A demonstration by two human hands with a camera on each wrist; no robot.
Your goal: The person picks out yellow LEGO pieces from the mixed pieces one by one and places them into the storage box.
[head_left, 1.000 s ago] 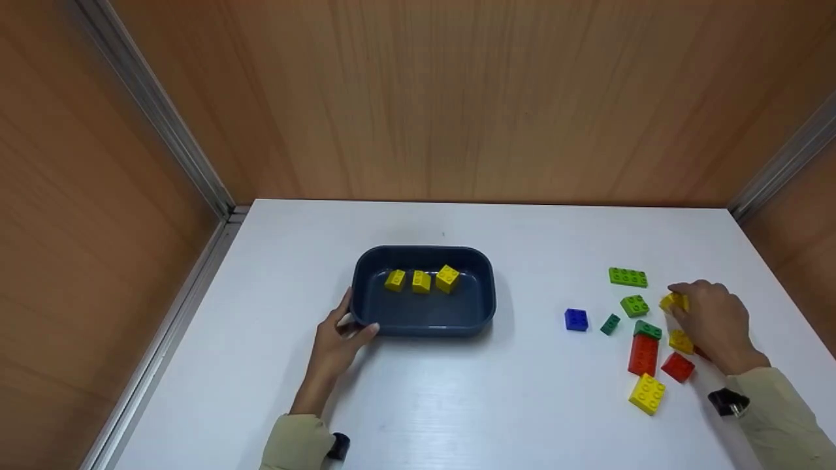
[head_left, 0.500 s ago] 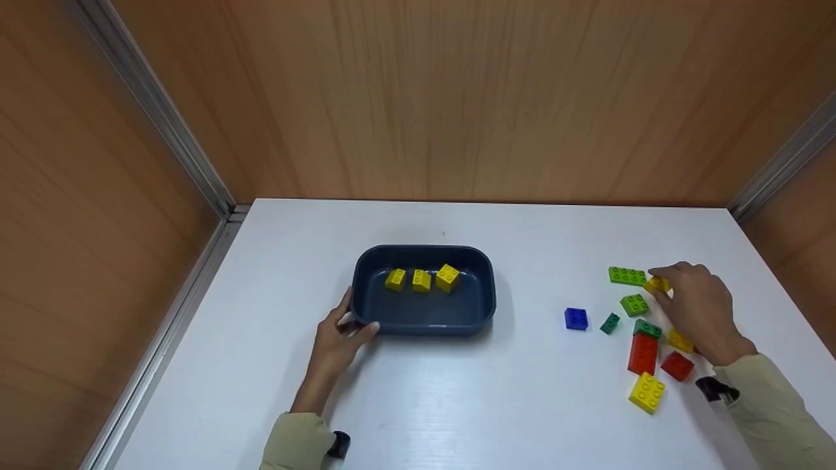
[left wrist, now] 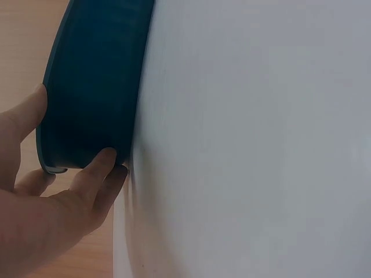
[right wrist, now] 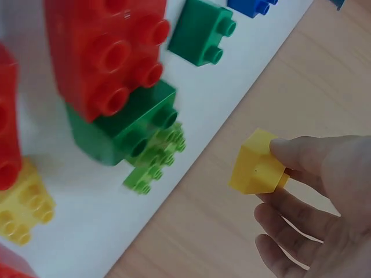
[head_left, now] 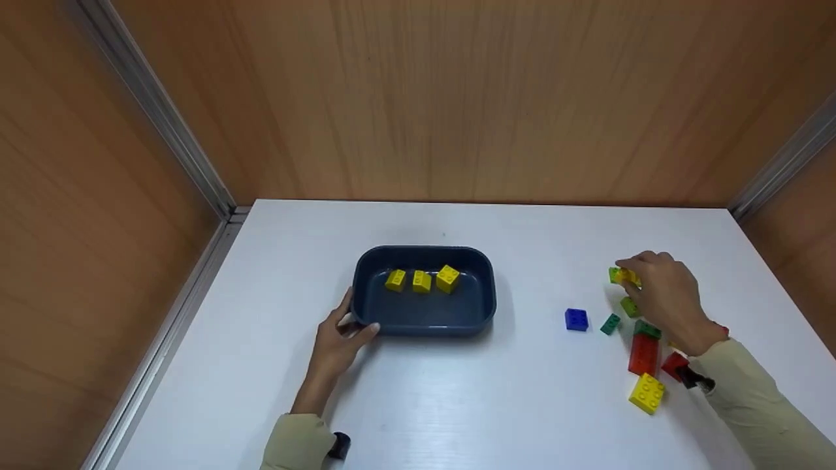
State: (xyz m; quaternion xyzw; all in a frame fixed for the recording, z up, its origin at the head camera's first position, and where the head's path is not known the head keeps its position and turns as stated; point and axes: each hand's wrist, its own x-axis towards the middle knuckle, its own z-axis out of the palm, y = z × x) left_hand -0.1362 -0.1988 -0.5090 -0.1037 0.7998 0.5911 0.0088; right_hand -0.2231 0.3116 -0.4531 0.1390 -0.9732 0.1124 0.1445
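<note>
My left hand grips the left front corner of a dark blue tray, thumb at the front side and fingers around the left end. Three yellow toy bricks lie in the tray. Above the right part of the table, my right hand pinches another yellow brick between thumb and index finger, the other fingers loosely bent in the right wrist view. In the head view this brick overlaps a long lime-green brick, and the hand partly covers a shorter lime-green brick.
Left of the right forearm lie a blue brick, a small dark green brick, a red brick with a green one at its end, and a large yellow brick. Wooden panels stand behind the white table.
Pinching the yellow brick, my right hand has moved left and slightly toward the back, from the right side of the brick group to over the long lime-green brick. My left hand and the tray stay put.
</note>
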